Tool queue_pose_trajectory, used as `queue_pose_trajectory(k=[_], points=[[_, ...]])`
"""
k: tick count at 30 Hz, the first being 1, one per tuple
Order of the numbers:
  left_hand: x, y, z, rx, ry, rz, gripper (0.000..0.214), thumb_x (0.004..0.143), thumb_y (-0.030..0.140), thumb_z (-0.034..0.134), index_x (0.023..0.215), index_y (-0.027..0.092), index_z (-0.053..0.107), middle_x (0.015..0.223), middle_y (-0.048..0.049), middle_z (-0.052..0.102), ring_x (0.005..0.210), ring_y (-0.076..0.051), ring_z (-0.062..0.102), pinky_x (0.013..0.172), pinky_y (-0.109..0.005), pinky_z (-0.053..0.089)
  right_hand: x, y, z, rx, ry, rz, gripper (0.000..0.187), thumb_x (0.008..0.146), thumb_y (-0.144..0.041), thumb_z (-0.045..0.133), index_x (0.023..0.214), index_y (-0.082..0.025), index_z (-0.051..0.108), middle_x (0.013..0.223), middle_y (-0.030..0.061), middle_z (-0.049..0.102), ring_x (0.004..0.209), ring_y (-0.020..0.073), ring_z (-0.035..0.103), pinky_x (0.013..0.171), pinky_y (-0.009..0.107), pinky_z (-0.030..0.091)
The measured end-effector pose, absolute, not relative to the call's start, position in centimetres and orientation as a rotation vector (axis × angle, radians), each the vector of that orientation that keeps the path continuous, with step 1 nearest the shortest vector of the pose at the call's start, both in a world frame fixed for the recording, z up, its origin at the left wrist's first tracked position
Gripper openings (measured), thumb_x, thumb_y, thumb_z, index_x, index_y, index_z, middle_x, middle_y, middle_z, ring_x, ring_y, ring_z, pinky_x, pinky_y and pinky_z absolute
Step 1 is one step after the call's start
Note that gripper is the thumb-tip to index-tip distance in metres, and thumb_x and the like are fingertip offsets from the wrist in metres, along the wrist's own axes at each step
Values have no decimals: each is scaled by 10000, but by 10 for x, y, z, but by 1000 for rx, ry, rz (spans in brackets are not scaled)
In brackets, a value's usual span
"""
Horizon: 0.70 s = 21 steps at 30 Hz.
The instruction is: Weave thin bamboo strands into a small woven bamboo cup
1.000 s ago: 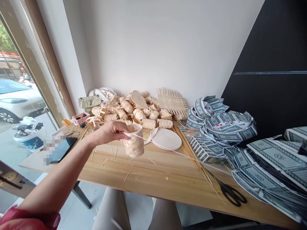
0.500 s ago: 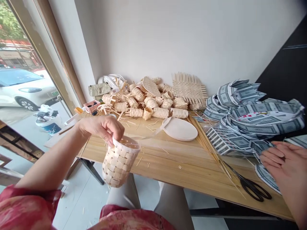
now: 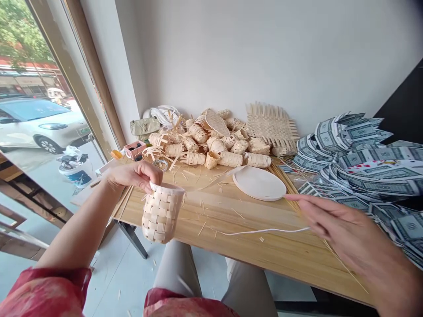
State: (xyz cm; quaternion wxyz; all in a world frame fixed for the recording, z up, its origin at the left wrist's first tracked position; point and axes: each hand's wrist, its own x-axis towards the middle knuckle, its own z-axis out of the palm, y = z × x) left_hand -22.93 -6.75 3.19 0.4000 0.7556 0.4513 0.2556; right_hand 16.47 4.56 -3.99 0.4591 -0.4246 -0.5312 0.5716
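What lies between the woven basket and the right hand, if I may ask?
In the head view, a thin white strip runs from the right hand toward the woven basket, over the wooden table.

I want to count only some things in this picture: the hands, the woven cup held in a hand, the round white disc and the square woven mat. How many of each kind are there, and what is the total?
Hands: 2, left hand and right hand
Held woven cup: 1
Round white disc: 1
Square woven mat: 1
Total: 5

Woven basket (image 3: 161,214) in left hand (image 3: 132,174)
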Motion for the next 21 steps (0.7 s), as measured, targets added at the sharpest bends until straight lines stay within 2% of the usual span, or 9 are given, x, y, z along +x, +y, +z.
queue_pose_trajectory(k=[2,4,6,8,11,14,16,19,21], points=[[-209,-62,35,1909,1095,553,200,624,420,739,591,223,728,584,-94,632,546,-178,573,558,-276,485,143,31,-41,-1057,-1423,1497,342,517,-450,801,761,-220,736,539,4,521,460,91,380,367,206,239],[-188,-57,39,1912,1028,469,146,636,371,739,612,227,736,601,-97,640,552,-187,584,549,-273,489,119,18,-47,-982,-1445,1630,333,582,-483,758,798,-230,742,757,44,657,584,121,497,410,205,294],[-170,-52,43,1929,956,402,93,648,315,738,635,222,745,623,-105,650,565,-196,598,547,-268,493,97,7,-58,-906,-1369,1802,313,623,-467,742,805,-213,740,903,54,684,650,116,536,479,198,366],[-155,-48,47,1953,900,353,95,674,304,723,651,215,746,635,-106,654,572,-191,602,546,-252,490,79,-1,-69,-799,-1225,1994,319,605,-456,757,776,-188,731,896,60,685,680,122,566,504,187,395],[-144,-42,50,1986,864,324,199,724,375,681,665,193,734,648,-94,648,585,-158,587,552,-217,478,71,-10,-81,-639,-1092,2255,298,669,-462,714,691,-168,675,705,35,654,604,117,581,390,152,294],[-144,-36,47,2017,844,310,236,763,383,647,688,170,713,670,-74,628,623,-126,567,593,-192,463,88,-10,-82,-438,-1308,2450,333,818,-458,572,701,-153,636,520,-5,555,355,49,389,328,175,101],[-145,-32,43,2005,823,290,212,773,355,644,698,165,699,680,-59,615,634,-113,558,602,-184,453,107,-3,-75,-260,-1569,2403,353,839,-443,555,704,-133,655,472,-23,475,351,34,274,354,198,99],[-141,-26,34,1963,796,258,171,765,316,661,691,163,681,679,-39,599,633,-105,556,589,-174,442,128,8,-57,-82,-1780,2087,351,821,-443,592,666,-141,684,522,-9,428,478,74,335,435,227,206],[-134,-22,29,1952,768,242,127,758,270,670,691,161,675,684,-29,596,638,-101,556,596,-171,438,131,11,-42,-82,-1718,1920,311,826,-427,596,672,-173,689,611,2,460,502,73,330,456,239,220]])
